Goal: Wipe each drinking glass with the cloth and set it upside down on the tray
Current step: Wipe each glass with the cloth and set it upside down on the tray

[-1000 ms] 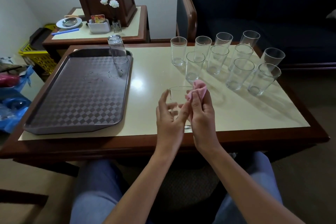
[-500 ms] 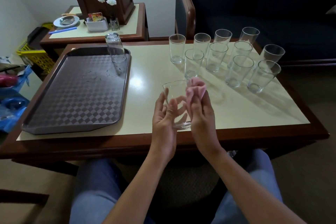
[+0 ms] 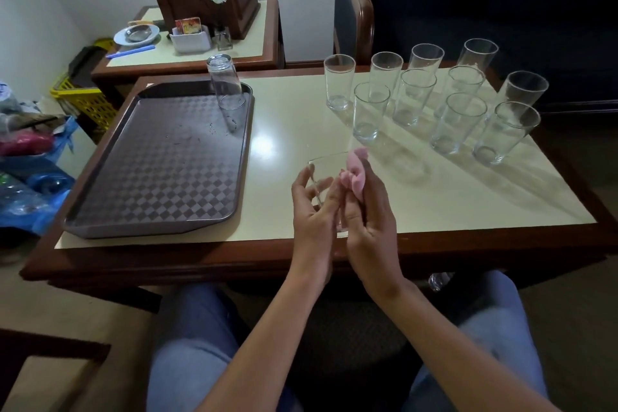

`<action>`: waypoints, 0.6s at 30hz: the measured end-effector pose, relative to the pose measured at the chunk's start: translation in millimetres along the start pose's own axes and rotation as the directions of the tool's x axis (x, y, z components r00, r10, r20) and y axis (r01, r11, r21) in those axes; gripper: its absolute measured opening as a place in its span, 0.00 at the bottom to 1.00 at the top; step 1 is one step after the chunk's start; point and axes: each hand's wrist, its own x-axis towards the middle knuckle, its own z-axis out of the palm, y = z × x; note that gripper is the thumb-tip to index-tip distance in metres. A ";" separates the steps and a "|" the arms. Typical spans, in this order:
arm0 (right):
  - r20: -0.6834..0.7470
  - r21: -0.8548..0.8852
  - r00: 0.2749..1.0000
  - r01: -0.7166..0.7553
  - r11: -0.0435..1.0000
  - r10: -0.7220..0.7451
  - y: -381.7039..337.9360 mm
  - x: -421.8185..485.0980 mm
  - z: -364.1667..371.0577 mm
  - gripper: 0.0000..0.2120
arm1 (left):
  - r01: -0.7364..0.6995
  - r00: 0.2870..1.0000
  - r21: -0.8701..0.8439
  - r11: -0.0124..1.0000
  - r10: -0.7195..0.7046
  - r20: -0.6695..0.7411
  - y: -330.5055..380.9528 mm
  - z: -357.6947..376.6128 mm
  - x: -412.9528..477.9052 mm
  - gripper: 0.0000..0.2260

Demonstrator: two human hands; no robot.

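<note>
Left hand [image 3: 314, 211] curls round a glass [image 3: 326, 174] above the table's [image 3: 434, 201] near edge. Right hand [image 3: 371, 221] pinches the pink cloth [image 3: 354, 174] against its rim. One upturned glass [image 3: 227, 90] stands in the tray's [image 3: 150, 177] far corner, and ten upright glasses [image 3: 414, 100] wait beyond. The print on the card [image 3: 188, 25] is too blurred to read.

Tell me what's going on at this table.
A seated person is wiping a glass above the near edge of the table. The left hand holds it and the right hand presses a pink cloth against its rim. One upside-down glass stands at the far right corner of the tray. Ten upright glasses stand in a cluster on the right side of the table, not yet on the tray.
</note>
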 end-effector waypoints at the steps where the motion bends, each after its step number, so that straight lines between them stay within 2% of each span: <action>1: 0.014 -0.035 0.999 0.029 0.999 -0.029 0.5 -1.7 -0.2 0.25 | 0.018 1.000 -0.033 0.999 -0.018 0.010 0.2 -1.5 1.0 0.25; 3: 0.031 -0.033 0.998 0.053 0.998 -0.052 -2.3 0.8 -2.2 0.24 | 0.031 0.999 -0.074 0.997 -0.030 0.017 0.3 -2.9 1.5 0.29; 5: 0.040 0.030 0.999 -0.011 0.999 0.010 -11.6 13.6 -3.9 0.22 | 0.053 0.997 -0.119 0.991 -0.046 0.058 1.0 -2.8 0.5 0.29; 9: 0.057 0.221 0.971 -0.239 0.946 0.232 -21.4 44.4 -8.9 0.23 | 0.143 0.982 -0.298 0.944 -0.098 0.162 3.1 -0.6 2.3 0.17; 12: 0.055 0.198 0.978 -0.206 0.958 0.199 -17.0 37.7 -4.7 0.18 | 0.144 0.989 -0.155 0.977 -0.139 0.044 7.4 5.1 9.9 0.18; 14: 0.057 0.166 0.989 -0.142 0.976 0.134 -12.5 24.1 0.7 0.22 | 0.126 0.992 -0.011 0.992 -0.126 -0.006 9.3 7.4 13.0 0.24; 16: 0.050 0.172 0.995 -0.089 0.981 0.082 -7.2 15.4 2.7 0.27 | 0.096 0.995 0.032 0.995 -0.097 0.011 5.5 4.7 13.0 0.35; 18: 0.033 0.172 0.998 -0.058 0.983 0.054 -4.8 13.8 2.1 0.28 | 0.069 0.998 0.019 0.997 -0.069 -0.017 2.9 1.0 10.8 0.35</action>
